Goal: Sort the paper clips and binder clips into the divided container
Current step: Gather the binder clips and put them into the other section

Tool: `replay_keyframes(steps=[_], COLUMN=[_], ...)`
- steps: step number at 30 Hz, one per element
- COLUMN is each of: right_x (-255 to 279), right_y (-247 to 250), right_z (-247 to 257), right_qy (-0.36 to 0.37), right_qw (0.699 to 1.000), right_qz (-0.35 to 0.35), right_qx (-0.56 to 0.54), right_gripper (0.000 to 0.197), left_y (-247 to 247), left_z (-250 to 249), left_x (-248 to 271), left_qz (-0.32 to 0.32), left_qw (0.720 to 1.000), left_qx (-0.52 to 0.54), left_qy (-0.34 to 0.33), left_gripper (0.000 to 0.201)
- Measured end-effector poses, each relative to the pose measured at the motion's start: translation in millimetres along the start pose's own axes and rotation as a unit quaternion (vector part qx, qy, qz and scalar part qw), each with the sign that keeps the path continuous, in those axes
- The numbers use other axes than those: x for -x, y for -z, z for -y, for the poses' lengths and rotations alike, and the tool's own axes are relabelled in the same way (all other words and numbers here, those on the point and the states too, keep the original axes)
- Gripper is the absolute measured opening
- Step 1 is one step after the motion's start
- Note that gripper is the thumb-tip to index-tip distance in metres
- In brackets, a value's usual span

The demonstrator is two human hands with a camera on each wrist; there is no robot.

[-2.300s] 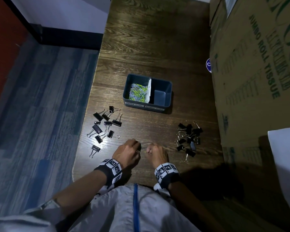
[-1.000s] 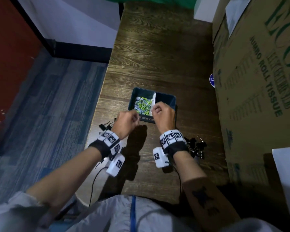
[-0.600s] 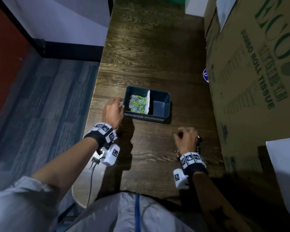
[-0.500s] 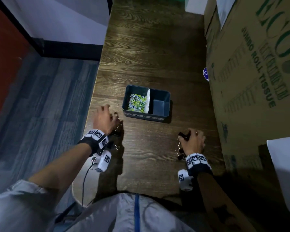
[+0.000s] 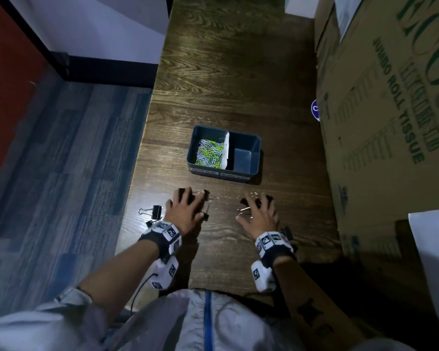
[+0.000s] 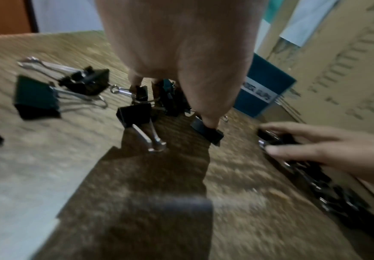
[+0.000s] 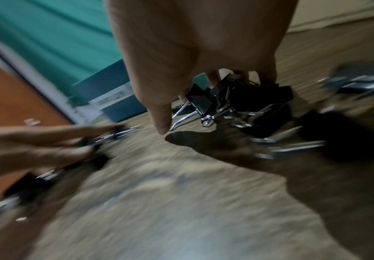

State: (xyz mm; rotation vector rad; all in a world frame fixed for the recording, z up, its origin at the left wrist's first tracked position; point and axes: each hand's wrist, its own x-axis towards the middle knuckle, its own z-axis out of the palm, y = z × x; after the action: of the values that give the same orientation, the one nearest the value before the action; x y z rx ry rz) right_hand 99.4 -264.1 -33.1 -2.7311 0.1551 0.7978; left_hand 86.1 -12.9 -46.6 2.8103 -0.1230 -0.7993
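A dark blue divided container [image 5: 254, 165] stands mid-table. Its left compartment holds green and white paper clips [image 5: 209, 154]; the right compartment [image 5: 243, 158] has nothing in it. My left hand [image 5: 188, 201] lies spread over a group of black binder clips [image 6: 134, 114], its thumb pressing one clip [image 6: 207, 131]. My right hand [image 5: 255, 205] is spread the same way over a second heap of binder clips [image 7: 226, 102]. Both hands sit just in front of the container, apart from each other. A few clips [image 5: 155, 211] lie loose left of my left hand.
A large cardboard box [image 5: 390, 122] walls off the table's right side. The table's left edge [image 5: 137, 186] drops to a blue carpeted floor. A white sheet [image 5: 431, 249] lies at the near right. Bare wood stretches behind the container.
Both hands have slid inward toward the table's middle, dragging their binder clips with them. Earlier they were up at the container, then dropped onto the two clip piles.
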Motion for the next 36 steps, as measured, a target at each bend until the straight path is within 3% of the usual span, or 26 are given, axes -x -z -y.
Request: replay_keyframes(steps=[5, 9, 11, 14, 16, 19, 23, 27, 30, 36], right_x=[19, 27, 29, 31, 32, 37, 44, 52, 53, 64], right_y=[-20, -8, 5, 21, 25, 19, -1, -18, -28, -46], right_z=[38, 40, 29, -2, -29, -52, -37, -6, 10, 33], right_qy=[0.054, 0.051, 0.017, -0.110, -0.194, -0.227, -0.178, -0.119, -0.089, -0.009], right_qw=[0.998, 0.998, 0.998, 0.989, 0.975, 0.967, 0.980, 0.992, 0.996, 0.999], right_qz=[0.020, -0.007, -0.037, -0.069, -0.049, 0.029, 0.044, 0.022, -0.008, -0.026], right_qx=[0.001, -0.039, -0.051, -0.068, -0.096, -0.107, -0.078, -0.024, -0.030, -0.022], right_gripper=[0.070, 0.072, 0.072, 0.083, 0.097, 0.115, 0.120, 0.105, 0.092, 0.091], left_y=[-13, 6, 17, 27, 27, 13, 4, 0, -8, -17], left_z=[-24, -19, -4, 34, 58, 78, 63, 36, 17, -10], left_x=[23, 42, 52, 65, 72, 77, 74, 72, 71, 67], left_qz=[0.007, -0.040, -0.058, -0.023, 0.031, 0.087, 0.038, 0.014, 0.002, 0.003], left_qw=[0.999, 0.998, 0.998, 0.994, 0.990, 0.985, 0.988, 0.989, 0.990, 0.991], left_qx=[0.000, 0.021, 0.005, -0.016, -0.013, 0.039, 0.117, 0.138, 0.139, 0.127], left_qy=[-0.054, -0.036, 0.011, 0.102, 0.138, 0.146, 0.094, 0.044, 0.004, -0.050], left_gripper=[0.067, 0.074, 0.087, 0.118, 0.135, 0.144, 0.126, 0.107, 0.101, 0.092])
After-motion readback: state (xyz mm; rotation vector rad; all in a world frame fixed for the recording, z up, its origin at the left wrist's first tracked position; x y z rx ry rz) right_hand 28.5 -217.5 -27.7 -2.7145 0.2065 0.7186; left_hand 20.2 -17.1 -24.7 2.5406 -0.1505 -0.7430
